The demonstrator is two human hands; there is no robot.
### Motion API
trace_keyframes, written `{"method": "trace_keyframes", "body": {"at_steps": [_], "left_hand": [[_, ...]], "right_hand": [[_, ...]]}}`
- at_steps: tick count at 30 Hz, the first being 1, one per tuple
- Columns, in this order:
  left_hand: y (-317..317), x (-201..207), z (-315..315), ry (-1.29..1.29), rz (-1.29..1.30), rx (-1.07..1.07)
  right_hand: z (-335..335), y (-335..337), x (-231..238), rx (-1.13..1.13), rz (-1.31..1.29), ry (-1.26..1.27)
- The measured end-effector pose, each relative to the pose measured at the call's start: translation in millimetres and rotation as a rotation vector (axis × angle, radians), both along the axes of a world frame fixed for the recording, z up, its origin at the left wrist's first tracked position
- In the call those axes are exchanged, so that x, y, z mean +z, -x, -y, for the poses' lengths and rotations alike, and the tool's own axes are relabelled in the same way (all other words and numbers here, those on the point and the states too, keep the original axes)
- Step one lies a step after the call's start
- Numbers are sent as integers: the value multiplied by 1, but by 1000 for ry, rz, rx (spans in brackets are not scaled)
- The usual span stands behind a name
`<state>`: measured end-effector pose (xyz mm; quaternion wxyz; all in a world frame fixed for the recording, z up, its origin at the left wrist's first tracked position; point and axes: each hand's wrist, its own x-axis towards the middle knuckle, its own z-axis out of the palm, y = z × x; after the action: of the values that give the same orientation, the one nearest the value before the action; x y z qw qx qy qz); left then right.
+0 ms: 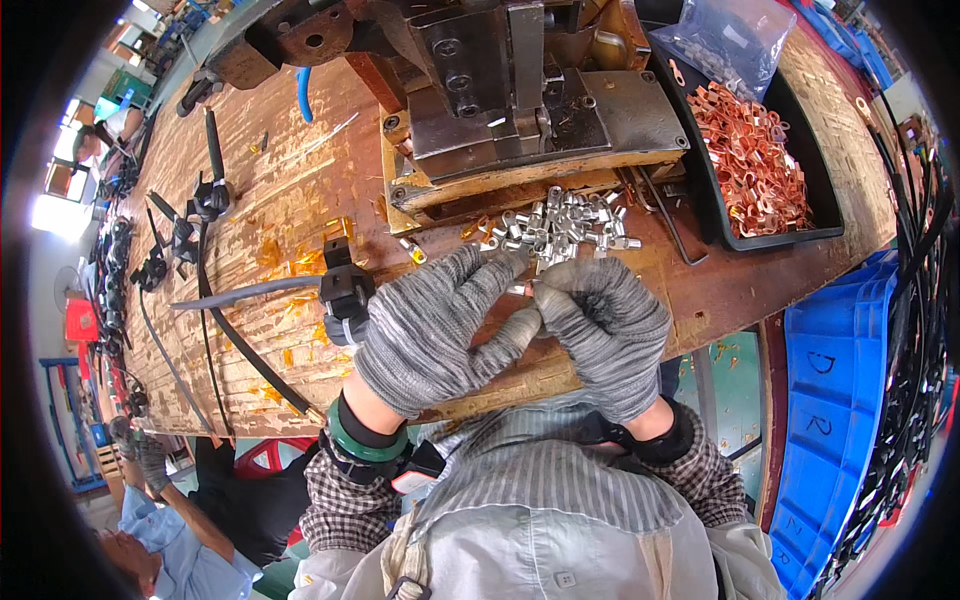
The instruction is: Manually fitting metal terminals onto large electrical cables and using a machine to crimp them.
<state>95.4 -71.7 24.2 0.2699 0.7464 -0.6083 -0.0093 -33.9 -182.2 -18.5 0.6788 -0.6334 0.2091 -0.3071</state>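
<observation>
Both my hands wear grey striped knit gloves and meet at the bench's front edge. My left hand [430, 335] is curled, its thumb and fingertips bent toward the right hand. My right hand [605, 330] is closed in a pinch. Between the fingertips shows a small copper-coloured bit [520, 290]; its kind is mostly hidden by the gloves. Just beyond lies a heap of silver cable lugs [565, 225]. A black clamp-like fitting [345, 290] sits beside my left hand, and a grey cable [240, 293] runs leftward from it.
A heavy metal press [520, 100] stands straight ahead. At the right are a black tray [735, 215] of copper lugs [750, 160], a bent hex key [672, 222] and a blue crate [835, 400]. Black cables [250, 355] cross the worn bench's left side. A co-worker [180, 540] sits lower left.
</observation>
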Motion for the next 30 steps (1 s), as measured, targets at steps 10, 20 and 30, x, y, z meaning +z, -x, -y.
{"method": "trace_keyframes", "body": {"at_steps": [10, 20, 30], "left_hand": [[5, -8, 2, -25, 295, 73], [6, -9, -6, -39, 451, -58], [-1, -5, -20, -43, 54, -20]], "right_hand": [[9, -2, 10, 145, -4, -422], [19, 1, 7, 293, -55, -454], [13, -3, 13, 395, -86, -391]]}}
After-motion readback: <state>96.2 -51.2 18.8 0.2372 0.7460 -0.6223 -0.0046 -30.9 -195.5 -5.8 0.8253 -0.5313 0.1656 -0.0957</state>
